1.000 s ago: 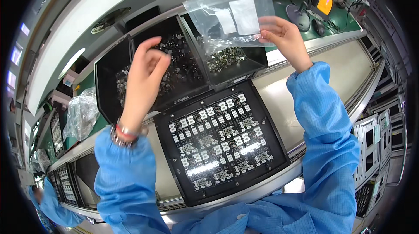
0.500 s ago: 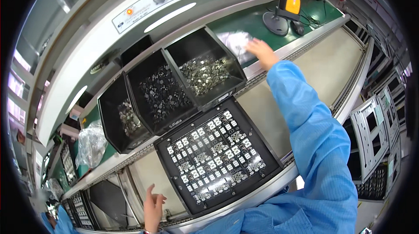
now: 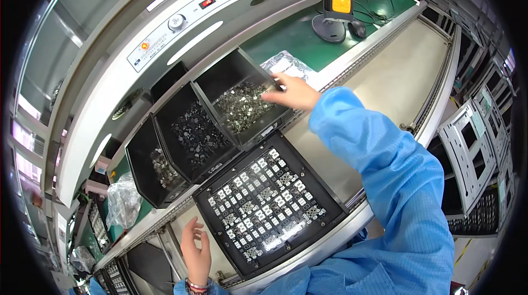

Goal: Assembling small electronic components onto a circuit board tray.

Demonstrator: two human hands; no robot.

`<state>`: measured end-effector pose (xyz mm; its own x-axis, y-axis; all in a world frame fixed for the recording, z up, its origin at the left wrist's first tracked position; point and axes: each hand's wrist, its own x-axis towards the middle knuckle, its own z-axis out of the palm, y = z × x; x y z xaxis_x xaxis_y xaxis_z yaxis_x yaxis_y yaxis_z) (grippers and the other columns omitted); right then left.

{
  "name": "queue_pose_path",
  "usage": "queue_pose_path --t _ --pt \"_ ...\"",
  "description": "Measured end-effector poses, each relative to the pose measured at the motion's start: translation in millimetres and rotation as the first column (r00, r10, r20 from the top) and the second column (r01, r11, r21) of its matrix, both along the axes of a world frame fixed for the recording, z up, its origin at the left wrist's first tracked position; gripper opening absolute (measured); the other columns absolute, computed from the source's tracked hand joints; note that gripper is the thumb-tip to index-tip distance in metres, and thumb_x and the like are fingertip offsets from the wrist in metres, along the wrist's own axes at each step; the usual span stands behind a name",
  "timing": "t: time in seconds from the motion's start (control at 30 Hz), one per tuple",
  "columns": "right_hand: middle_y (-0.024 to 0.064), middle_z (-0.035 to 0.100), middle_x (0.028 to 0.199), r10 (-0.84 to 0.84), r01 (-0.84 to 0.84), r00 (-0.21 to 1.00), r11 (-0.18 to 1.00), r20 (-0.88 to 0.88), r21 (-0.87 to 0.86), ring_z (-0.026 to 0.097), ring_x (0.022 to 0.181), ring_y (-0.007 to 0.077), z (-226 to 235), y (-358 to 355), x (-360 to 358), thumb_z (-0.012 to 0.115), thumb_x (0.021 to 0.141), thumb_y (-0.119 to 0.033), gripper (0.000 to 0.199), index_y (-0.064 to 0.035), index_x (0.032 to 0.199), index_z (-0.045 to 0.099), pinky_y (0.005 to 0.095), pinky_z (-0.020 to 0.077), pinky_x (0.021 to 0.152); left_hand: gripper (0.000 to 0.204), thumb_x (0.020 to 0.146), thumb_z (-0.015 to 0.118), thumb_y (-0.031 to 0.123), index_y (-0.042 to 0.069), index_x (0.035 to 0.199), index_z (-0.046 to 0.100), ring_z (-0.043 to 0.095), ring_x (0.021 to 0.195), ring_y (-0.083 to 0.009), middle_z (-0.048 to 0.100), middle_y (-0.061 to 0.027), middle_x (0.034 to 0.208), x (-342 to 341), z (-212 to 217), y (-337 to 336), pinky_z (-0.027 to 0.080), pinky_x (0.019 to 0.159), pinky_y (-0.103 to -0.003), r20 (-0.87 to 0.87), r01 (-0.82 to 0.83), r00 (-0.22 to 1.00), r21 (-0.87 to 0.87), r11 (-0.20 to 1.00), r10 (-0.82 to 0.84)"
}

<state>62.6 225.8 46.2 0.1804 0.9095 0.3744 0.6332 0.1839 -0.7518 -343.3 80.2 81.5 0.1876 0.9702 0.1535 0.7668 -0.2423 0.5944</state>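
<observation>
My right hand (image 3: 294, 92) is over the right edge of a black bin (image 3: 223, 68) of small shiny metal parts (image 3: 242, 107). Its thumb and forefinger are apart, with nothing visible between them; its other fingers are partly hidden. My left hand (image 3: 196, 248), fingers loosely apart and empty, hovers beside the left edge of a black tray fixture (image 3: 325, 202). Rows of small circuit boards (image 3: 267, 201) with silvery pieces lie in this fixture. The middle bin (image 3: 179, 109) contains small dark parts (image 3: 197, 134), and the left bin (image 3: 142, 144) a few silvery ones.
Behind the right bin, a clear plastic bag (image 3: 290, 65) lies on the green mat (image 3: 275, 42). A yellow-and-black scanner (image 3: 338, 1) stands on its base near a mouse (image 3: 357, 29). Crumpled plastic (image 3: 124, 201) sits left of the bins. Frames (image 3: 467, 152) stand at far right.
My right hand has moved from the plastic bag back to the right bin's edge. My left hand has risen slightly beside the fixture. The whole view has shifted a little.
</observation>
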Motion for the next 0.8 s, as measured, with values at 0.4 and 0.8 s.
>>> queue_pose_path --t 0.4,0.8 --pt "0.023 0.063 0.09 -0.432 0.37 0.893 0.865 0.128 0.338 0.06 0.088 0.0397 92 12 29 0.061 0.083 -0.024 0.028 -0.0022 0.101 0.062 0.0434 0.0478 0.076 0.04 0.079 0.055 0.009 -0.008 0.114 0.048 0.048 0.108 -0.0357 0.047 -0.0244 0.119 223 -16 81 0.043 0.09 -0.04 -0.474 0.794 0.606 0.306 0.526 -0.639" --pt "0.0191 0.066 0.084 -0.512 0.498 0.859 0.826 -0.017 0.265 0.063 0.078 0.0303 47 -12 67 0.061 0.084 -0.017 0.026 0.0017 0.101 0.062 0.0352 0.0467 0.072 0.066 0.082 0.05 0.056 0.001 0.117 0.059 0.041 0.124 -0.0358 0.053 -0.0217 0.125 280 -82 190 0.023 0.107 -0.045 -0.528 0.545 0.764 0.221 0.809 -0.371"
